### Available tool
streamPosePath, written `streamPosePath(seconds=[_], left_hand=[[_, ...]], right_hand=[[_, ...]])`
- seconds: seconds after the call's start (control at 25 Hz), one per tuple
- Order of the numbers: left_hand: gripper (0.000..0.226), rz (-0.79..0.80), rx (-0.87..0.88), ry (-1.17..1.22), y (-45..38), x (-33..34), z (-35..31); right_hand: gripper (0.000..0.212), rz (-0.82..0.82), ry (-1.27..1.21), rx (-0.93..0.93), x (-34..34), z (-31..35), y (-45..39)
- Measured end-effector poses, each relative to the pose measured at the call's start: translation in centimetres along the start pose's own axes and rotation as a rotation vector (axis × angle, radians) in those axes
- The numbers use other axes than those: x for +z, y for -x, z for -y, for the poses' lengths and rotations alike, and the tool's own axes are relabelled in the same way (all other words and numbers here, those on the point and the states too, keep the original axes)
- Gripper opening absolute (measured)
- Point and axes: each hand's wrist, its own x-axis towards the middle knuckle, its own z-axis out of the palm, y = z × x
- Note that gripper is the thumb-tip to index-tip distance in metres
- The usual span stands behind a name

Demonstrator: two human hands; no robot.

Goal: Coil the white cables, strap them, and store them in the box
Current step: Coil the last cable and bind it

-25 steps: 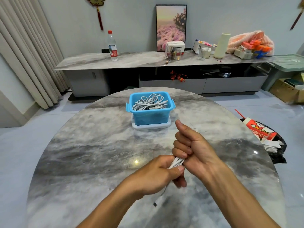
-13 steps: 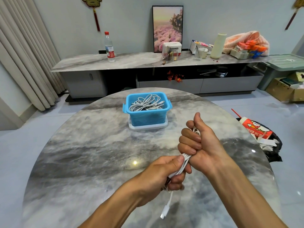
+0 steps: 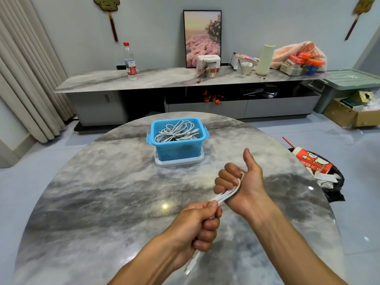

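Cable (image 3: pixel 228 195) bundle is gripped at both ends above the desk (image 3: pixel 102 192), left hand (image 3: pixel 197 225) near, right hand (image 3: pixel 240 182) farther, axis pointing toward box (image 3: pixel 177 150) ahead-left.

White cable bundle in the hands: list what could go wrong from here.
1. The plug end dangles free below the left hand; it may knock the marble table or loosen the coil.
2. The right hand holds the white cable with its thumb raised, so loops could slip out.
3. The blue box already holds tangled cables; an unstrapped coil could snag.
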Motion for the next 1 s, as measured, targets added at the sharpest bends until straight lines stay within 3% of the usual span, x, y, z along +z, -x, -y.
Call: streamPosePath(seconds=[0.12,0.24,0.32,0.4,0.48,0.56,0.68,0.8,0.92,1.0], left_hand=[[0.026,-0.11,0.037,-0.038,0.2,-1.2,-0.4],[0.027,-0.183,0.119,-0.044,0.3,-2.1,-1.4],[0.027,-0.176,0.142,-0.017,0.0,-2.1,-1.7],[0.028,-0.145,0.128,-0.014,-0.4,-1.9,-1.4],[0.029,-0.119,0.111,-0.024,-0.7,-1.8,-1.1],[0.032,-0.12,0.103,-0.039,-1.0,-2.0,-1.1],[0.034,-0.137,0.099,-0.047,-0.9,-2.2,-1.2],[0.032,-0.126,0.114,-0.057,-0.4,-2.1,-1.2],[0.031,-0.158,0.115,-0.078,-0.3,-1.9,-1.0],[0.031,-0.18,0.119,-0.106,-0.5,-1.8,-1.0]], right_hand=[[0.055,-0.24,0.528,-0.103,-2.6,0.6,-2.7],[0.018,-0.589,1.161,-0.392,-6.6,1.5,-5.4],[0.025,-0.621,1.585,-0.471,-8.9,2.1,-6.9],[0.038,-0.58,1.82,-0.451,-10.7,2.3,-8.6],[0.03,-0.579,1.918,-0.461,-11.4,2.6,-9.9],[0.012,-0.607,1.886,-0.495,-11.8,3.0,-10.6],[0.004,-0.64,1.802,-0.53,-12.0,3.1,-10.6],[0.029,-0.607,1.821,-0.47,-11.9,3.3,-10.8],[0.012,-0.603,1.86,-0.476,-11.9,4.1,-11.3],[0.014,-0.608,1.954,-0.461,-12.2,4.2,-11.4]])
